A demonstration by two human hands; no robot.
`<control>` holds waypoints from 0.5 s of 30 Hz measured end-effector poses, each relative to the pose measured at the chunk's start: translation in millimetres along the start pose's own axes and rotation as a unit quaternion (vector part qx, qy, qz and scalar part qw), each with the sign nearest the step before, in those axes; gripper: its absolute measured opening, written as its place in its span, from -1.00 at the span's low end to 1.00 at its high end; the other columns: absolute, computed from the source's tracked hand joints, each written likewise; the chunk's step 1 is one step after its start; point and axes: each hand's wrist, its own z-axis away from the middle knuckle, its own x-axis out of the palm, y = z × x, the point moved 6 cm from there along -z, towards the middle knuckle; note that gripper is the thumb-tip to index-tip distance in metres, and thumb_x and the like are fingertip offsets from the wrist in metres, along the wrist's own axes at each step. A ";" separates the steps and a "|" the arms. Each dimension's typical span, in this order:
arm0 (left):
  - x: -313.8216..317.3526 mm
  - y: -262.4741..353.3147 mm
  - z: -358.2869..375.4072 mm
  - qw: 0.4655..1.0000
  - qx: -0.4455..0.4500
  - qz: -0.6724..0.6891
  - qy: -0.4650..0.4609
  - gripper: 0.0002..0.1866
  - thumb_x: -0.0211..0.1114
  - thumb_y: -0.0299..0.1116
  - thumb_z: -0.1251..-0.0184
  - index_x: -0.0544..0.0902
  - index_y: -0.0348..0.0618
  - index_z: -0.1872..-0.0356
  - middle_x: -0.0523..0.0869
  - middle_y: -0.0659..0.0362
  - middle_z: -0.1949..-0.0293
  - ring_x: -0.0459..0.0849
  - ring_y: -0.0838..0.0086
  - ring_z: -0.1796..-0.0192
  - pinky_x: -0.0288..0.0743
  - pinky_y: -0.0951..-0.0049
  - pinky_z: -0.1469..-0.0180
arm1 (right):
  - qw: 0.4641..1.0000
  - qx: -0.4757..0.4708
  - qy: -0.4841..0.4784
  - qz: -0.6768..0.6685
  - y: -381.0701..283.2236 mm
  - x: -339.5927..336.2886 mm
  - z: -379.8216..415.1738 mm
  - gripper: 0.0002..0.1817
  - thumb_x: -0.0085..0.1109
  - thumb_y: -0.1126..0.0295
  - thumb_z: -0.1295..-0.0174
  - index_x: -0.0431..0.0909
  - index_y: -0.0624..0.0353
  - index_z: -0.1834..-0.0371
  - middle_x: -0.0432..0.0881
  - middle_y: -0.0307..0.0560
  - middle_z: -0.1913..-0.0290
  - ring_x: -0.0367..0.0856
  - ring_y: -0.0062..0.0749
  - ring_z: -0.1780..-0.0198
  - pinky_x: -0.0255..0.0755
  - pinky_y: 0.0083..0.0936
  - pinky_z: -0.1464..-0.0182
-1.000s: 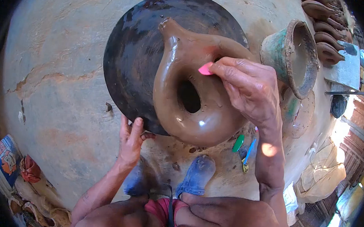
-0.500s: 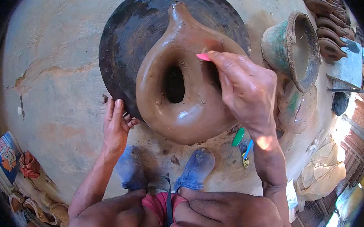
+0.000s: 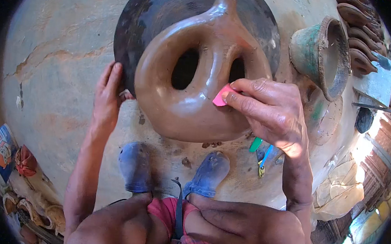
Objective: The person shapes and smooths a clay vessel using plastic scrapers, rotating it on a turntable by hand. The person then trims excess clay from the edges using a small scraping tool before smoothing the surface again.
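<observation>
A wet brown clay form (image 3: 178, 114) with two oval holes and a narrow neck pointing away from me lies on a dark round disc (image 3: 141, 23). My right hand (image 3: 271, 109) pinches a small pink scraper (image 3: 221, 96), which touches the clay just below the right hole. At the disc's lower left edge is my left hand (image 3: 109, 91), its fingers against the rim and partly hidden behind it. Whether those fingers grip the edge is hard to tell.
A green and grey bucket (image 3: 309, 50) stands to the right, with curved clay pieces (image 3: 362, 45) stacked beyond it. Near my right wrist lie a green tool (image 3: 256, 145) and a blue and yellow tool (image 3: 264, 161). My blue clogs (image 3: 210, 170) are below the disc.
The pink scraper in my right hand has moved down from near the neck to below the right hole. The clay form has turned slightly, and my left hand has shifted up and left along the rim.
</observation>
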 end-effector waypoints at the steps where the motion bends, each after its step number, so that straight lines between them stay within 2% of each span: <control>1: -4.9 3.6 -8.2 1.000 0.000 0.000 0.004 -0.57 0.21 0.00 -0.76 0.62 -0.03 -0.37 0.77 0.35 0.00 0.70 0.69 0.12 0.60 0.56 0.25 | 1.000 -0.011 0.001 -0.014 -2.6 1.3 -0.9 -0.64 0.40 0.53 -0.05 0.77 0.06 0.03 0.80 -0.14 0.09 0.81 -0.17 0.22 0.70 -0.28 0.26; 4: -13.7 16.1 -37.0 0.999 0.011 -0.022 0.023 -0.52 0.28 0.07 -0.70 0.67 -0.03 -0.36 0.77 0.35 -0.02 0.69 0.67 0.05 0.58 0.51 0.14 | 0.998 -0.033 -0.027 -0.049 -12.7 7.3 -2.6 -0.70 0.42 0.46 -0.09 0.77 0.07 0.06 0.81 -0.14 0.12 0.82 -0.20 0.23 0.70 -0.32 0.27; 6: -12.2 32.1 -58.0 0.997 0.061 -0.044 -0.005 -0.47 0.32 0.13 -0.65 0.69 -0.03 -0.34 0.77 0.34 -0.05 0.69 0.64 -0.03 0.56 0.47 0.00 | 0.998 -0.040 -0.024 -0.048 -20.1 15.8 -2.5 -0.72 0.41 0.42 -0.13 0.77 0.07 0.05 0.81 -0.15 0.11 0.82 -0.23 0.23 0.70 -0.33 0.28; 10: 1.7 72.1 -93.1 0.987 0.111 -0.117 -0.025 -0.46 0.33 0.17 -0.63 0.71 -0.02 -0.33 0.78 0.33 -0.07 0.71 0.61 -0.05 0.57 0.41 -0.12 | 0.996 -0.077 -0.013 -0.042 -26.2 33.1 -12.0 -0.75 0.34 0.33 -0.19 0.75 0.06 0.06 0.79 -0.18 0.11 0.81 -0.29 0.20 0.69 -0.33 0.28; 12: 20.7 93.8 -109.6 0.978 0.105 -0.157 -0.086 -0.43 0.21 -0.02 -0.76 0.54 -0.21 -0.52 0.71 0.10 -0.37 0.69 0.37 -0.34 0.53 0.30 -0.41 | 0.995 -0.093 -0.013 -0.044 -30.3 38.8 -21.2 -0.76 0.32 0.32 -0.20 0.73 0.06 0.07 0.78 -0.20 0.15 0.80 -0.29 0.20 0.68 -0.32 0.28; 13: 27.0 104.4 -120.5 0.978 0.105 -0.161 -0.080 -0.43 0.21 -0.02 -0.76 0.54 -0.21 -0.52 0.71 0.10 -0.37 0.69 0.37 -0.34 0.53 0.30 -0.41 | 0.994 -0.098 -0.020 -0.045 -32.8 40.6 -28.4 -0.77 0.32 0.32 -0.20 0.72 0.05 0.09 0.74 -0.21 0.20 0.79 -0.29 0.21 0.68 -0.31 0.29; 15: 55.4 127.3 -139.1 0.958 0.150 -0.176 -0.168 -0.28 0.35 0.18 -0.61 0.64 -0.29 -0.44 0.79 0.00 -0.24 0.74 0.30 -0.24 0.63 0.27 -0.30 | 0.992 -0.110 -0.025 -0.050 -35.4 45.7 -41.6 -0.79 0.31 0.32 -0.20 0.71 0.05 0.10 0.71 -0.22 0.25 0.78 -0.28 0.21 0.67 -0.30 0.29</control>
